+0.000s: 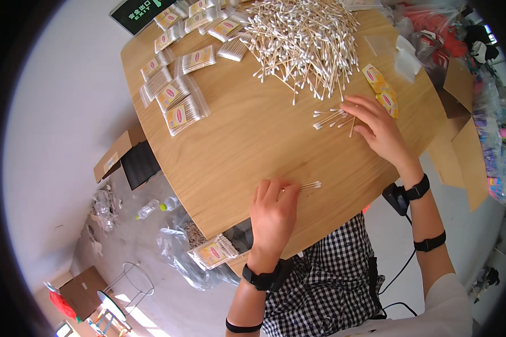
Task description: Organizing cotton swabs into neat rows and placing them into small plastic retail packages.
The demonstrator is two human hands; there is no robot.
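As the head view has it, left hand (272, 216): fingers curled together, clamped on a small bunch of swabs (312, 185); white tips poke out to its right, fingertips hidden.
Right hand (381, 130): thumb and forefinger apart, over loose swabs (329, 119); most lie just left of the fingers, whether any is touched I can't tell.
Swab pile (303, 42): big heap, beyond the right hand and a little to its left.
Yellow cards (380, 84): just beyond the right hand, overlapping.
Clear bags (406, 60): farther out, past the cards.
Filled packets (181, 115): clear, yellow labels, well left of and beyond the left hand.
Swab pack (213, 251): left of the left wrist, by the table's edge.
Table (236, 151): wood top, under both hands.
Straps (418, 186): black, on both wrists and forearms.
Open carton (461, 154): right of the right hand, beyond the table's edge.
Bottles (148, 209): on the floor, left of the left hand.
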